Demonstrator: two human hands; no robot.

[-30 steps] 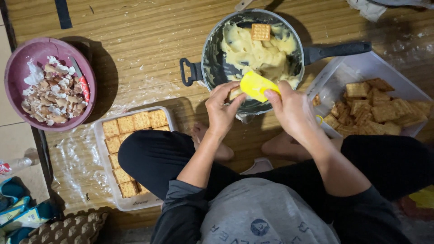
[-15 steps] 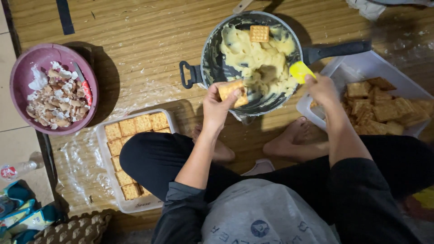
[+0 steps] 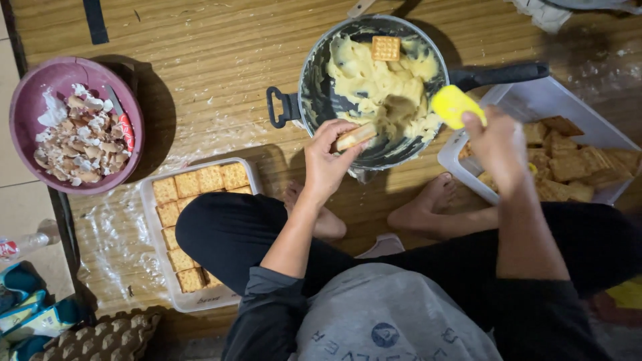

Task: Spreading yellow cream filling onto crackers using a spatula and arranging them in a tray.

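Left hand [image 3: 326, 162] pinches cracker [image 3: 355, 137] over pan [image 3: 314, 87] — brittle, hold by edges. Right hand [image 3: 498, 144] is closed around yellow spatula [image 3: 454, 105] — custard looks slippery.

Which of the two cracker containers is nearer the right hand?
The clear tub of loosely piled crackers, directly under the right hand. The other tray, with crackers in neat rows, lies by the left knee.

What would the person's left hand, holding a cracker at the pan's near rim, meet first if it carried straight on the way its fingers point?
Probably the pale cream in the dark pan. The left hand points its cracker over the near rim toward it, though its height above the cream is unclear.
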